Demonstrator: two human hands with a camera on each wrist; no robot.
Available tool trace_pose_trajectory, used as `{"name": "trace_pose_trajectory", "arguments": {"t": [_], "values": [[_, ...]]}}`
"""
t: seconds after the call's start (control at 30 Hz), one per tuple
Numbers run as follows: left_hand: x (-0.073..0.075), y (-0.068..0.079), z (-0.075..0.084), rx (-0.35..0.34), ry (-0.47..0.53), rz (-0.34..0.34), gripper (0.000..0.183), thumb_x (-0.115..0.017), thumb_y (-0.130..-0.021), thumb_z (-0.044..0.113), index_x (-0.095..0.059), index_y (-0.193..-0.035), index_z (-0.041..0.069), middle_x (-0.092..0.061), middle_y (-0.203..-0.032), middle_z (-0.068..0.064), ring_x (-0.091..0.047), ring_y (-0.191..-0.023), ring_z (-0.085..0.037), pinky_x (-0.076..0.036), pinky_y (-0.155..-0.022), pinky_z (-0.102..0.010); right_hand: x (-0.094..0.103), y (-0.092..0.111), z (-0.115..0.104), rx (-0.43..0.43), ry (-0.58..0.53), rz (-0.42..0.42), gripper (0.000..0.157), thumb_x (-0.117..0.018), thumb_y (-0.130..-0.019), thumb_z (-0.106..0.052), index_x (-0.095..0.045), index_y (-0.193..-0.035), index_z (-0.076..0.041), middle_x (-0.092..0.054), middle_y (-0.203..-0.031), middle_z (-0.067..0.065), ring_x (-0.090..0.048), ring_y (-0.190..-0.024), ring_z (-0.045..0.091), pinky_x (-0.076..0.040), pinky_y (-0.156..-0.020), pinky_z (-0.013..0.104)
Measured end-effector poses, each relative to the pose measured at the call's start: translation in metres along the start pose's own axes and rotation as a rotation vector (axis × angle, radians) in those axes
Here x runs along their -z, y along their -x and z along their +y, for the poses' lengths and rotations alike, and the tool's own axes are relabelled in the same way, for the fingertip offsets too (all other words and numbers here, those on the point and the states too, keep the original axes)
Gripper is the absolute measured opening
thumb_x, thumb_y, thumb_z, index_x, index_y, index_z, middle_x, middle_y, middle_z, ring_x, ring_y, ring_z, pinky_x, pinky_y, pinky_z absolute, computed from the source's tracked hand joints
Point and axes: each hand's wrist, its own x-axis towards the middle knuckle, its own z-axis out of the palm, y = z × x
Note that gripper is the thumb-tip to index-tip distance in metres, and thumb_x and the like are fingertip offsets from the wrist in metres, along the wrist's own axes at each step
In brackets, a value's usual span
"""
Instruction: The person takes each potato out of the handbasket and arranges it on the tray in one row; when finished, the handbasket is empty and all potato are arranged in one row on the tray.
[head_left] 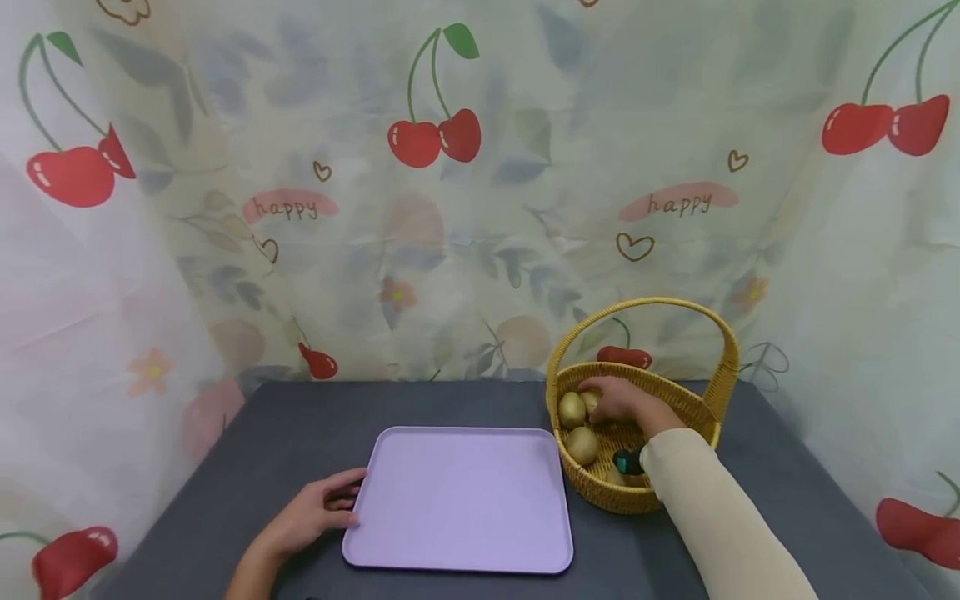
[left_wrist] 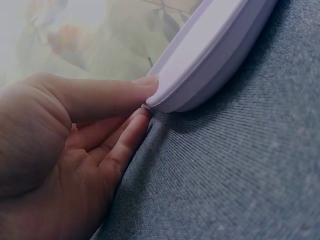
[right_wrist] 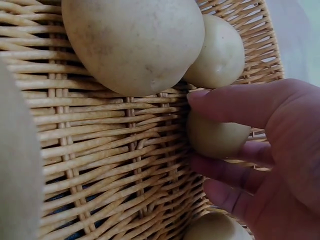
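Inside a wicker basket at the right, my right hand grips a small potato between thumb and fingers. A large potato and a smaller potato lie beside it in the right wrist view; part of another potato shows below the fingers. At the left edge of a lilac tray, my left hand pinches the rim, thumb above and fingertips at its underside in the left wrist view. The tray lies flat and bears nothing.
The basket's tall arched handle rises above my right hand. A dark grey cloth covers the table. Behind it and at both sides hangs a curtain printed with cherries.
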Motion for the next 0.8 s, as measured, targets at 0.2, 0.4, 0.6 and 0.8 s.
{"name": "trace_pose_trajectory", "arguments": {"t": [0.2, 0.4, 0.6, 0.8], "values": [[-0.002, -0.001, 0.001, -0.008, 0.012, -0.010, 0.069, -0.073, -0.087, 0.010, -0.038, -0.143, -0.010, -0.046, -0.136, -0.034, -0.054, -0.116, -0.040, -0.050, -0.092, -0.036, 0.004, 0.005, -0.001, 0.000, 0.050, -0.001, 0.059, -0.076, -0.071, -0.004, -0.062, -0.127, -0.007, -0.061, -0.121, 0.014, -0.051, -0.094, 0.027, -0.043, -0.080, 0.039], [0.000, 0.000, 0.000, -0.012, 0.012, 0.010, 0.068, -0.073, -0.086, 0.008, -0.039, -0.143, -0.010, -0.045, -0.138, -0.033, -0.054, -0.117, -0.040, -0.049, -0.092, -0.034, 0.013, 0.014, -0.003, 0.024, 0.006, 0.057, 0.058, -0.076, -0.072, -0.005, -0.061, -0.128, -0.008, -0.061, -0.121, 0.014, -0.051, -0.089, 0.025, -0.042, -0.073, 0.037], [0.000, 0.000, -0.001, 0.001, 0.026, 0.000, 0.069, -0.072, -0.087, 0.008, -0.037, -0.143, -0.011, -0.046, -0.136, -0.034, -0.054, -0.117, -0.040, -0.050, -0.092, -0.035, 0.020, 0.032, -0.003, 0.102, 0.037, 0.162, 0.056, -0.077, -0.078, -0.013, -0.059, -0.131, -0.008, -0.055, -0.126, 0.020, -0.052, -0.106, 0.034, -0.045, -0.081, 0.047], [-0.001, -0.002, -0.002, -0.011, 0.018, -0.005, 0.071, -0.073, -0.086, 0.009, -0.037, -0.143, -0.011, -0.046, -0.136, -0.034, -0.053, -0.117, -0.041, -0.049, -0.091, -0.032, 0.028, 0.053, -0.010, 0.159, 0.056, 0.272, 0.061, -0.079, -0.080, -0.016, -0.054, -0.135, -0.008, -0.053, -0.112, 0.017, -0.052, -0.091, 0.030, -0.047, -0.074, 0.047]]}}
